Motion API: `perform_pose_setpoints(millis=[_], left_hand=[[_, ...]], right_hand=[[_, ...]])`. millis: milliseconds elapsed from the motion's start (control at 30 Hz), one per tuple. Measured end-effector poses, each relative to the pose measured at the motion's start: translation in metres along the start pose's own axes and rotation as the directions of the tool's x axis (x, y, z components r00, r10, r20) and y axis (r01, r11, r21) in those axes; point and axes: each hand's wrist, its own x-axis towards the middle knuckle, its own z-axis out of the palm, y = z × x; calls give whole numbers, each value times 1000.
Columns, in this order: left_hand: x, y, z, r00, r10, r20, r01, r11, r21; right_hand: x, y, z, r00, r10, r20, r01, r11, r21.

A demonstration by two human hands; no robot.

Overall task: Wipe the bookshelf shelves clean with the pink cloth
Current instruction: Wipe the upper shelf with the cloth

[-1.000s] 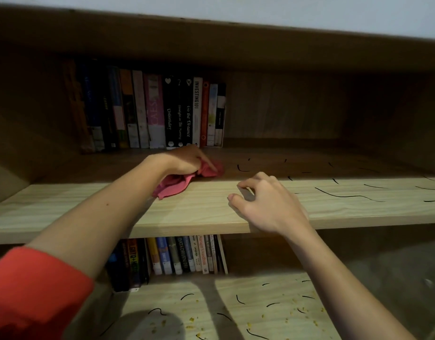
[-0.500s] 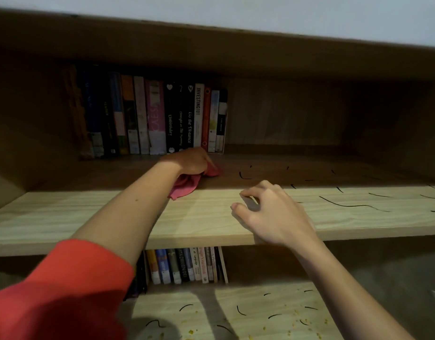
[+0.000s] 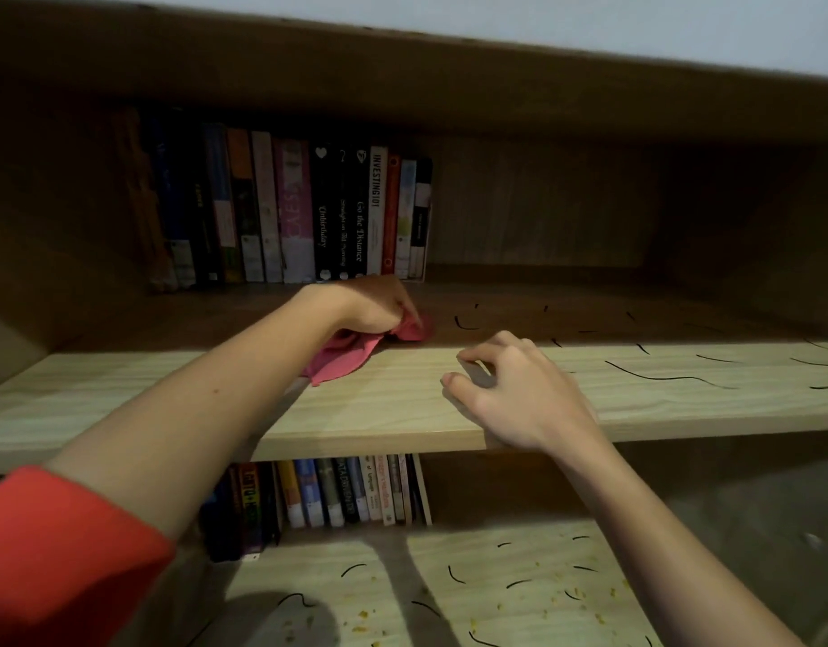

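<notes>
L hand (image 3: 379, 304) gripping pink cloth (image 3: 351, 353), R hand (image 3: 519, 389) curled on shelf (image 3: 169, 403)

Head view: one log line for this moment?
left hand grips pink cloth on upper shelf | right hand rests on shelf front | dark strands lie right of cloth

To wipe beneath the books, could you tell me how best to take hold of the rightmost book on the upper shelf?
Likely pinch the dark-spined book across its upper spine, coming from the front right: it stands upright with its right side free.
</notes>
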Motion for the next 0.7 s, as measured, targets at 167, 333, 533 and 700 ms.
perform_pose_setpoints(millis=[167,333,533,700], left_hand=[[17,-11,1,995,-44,-85,51,995,91],[6,-5,6,999,23,-44,-17,991,130],[4,-5,7,998,-1,-69,7,995,96],[20,0,9,995,-4,-102,17,991,130]], right_hand=[[1,1,0,1000,2,5,-2,1000,-3],[0,0,-1,1000,0,-1,1,1000,20],[1,0,0,1000,2,-4,-2,1000,20],[1,1,0,1000,2,-10,-1,1000,18]])
